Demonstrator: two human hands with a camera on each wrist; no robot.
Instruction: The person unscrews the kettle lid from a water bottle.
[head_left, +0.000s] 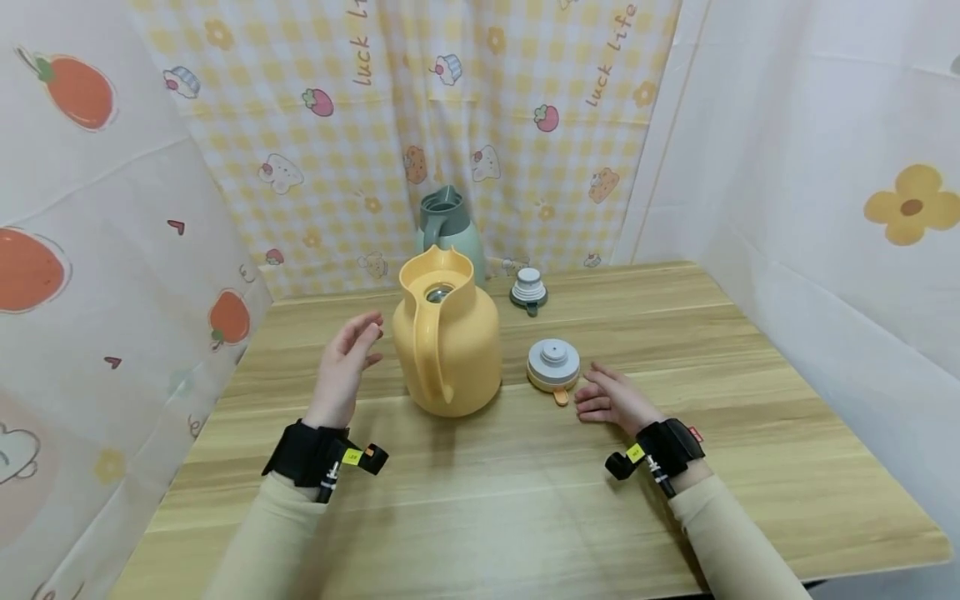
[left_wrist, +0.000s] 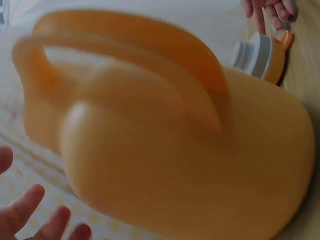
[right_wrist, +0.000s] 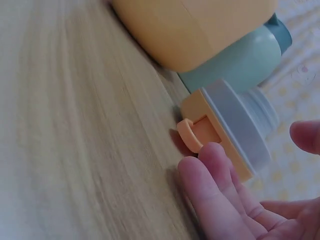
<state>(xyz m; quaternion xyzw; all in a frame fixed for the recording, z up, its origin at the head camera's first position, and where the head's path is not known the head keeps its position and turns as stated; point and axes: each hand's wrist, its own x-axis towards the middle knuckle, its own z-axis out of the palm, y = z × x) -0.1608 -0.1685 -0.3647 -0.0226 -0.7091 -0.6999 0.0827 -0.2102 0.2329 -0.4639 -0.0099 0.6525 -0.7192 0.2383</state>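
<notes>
A yellow thermos jug (head_left: 472, 350) stands upright on the table, its top uncovered and its handle facing me. Just left of it is my left hand (head_left: 347, 362), fingers loosely bent and holding nothing; in the left wrist view its fingertips (left_wrist: 59, 220) show beside the jug's body (left_wrist: 200, 170). The jug's lid (head_left: 553, 367) lies upside down to the right, grey plug up, with an orange tab (right_wrist: 187, 136) at its edge. My right hand (head_left: 617, 400) is right beside that lid, thumb apart from the fingers (right_wrist: 205, 195), with nothing in its grasp.
Behind the yellow jug stands a green thermos jug (head_left: 465, 242), partly hidden and also uncovered. A second lid (head_left: 528, 289), grey-green with a white plug, lies at the back of the wooden table (head_left: 480, 517). Printed curtains (head_left: 337, 183) hang around the back and sides.
</notes>
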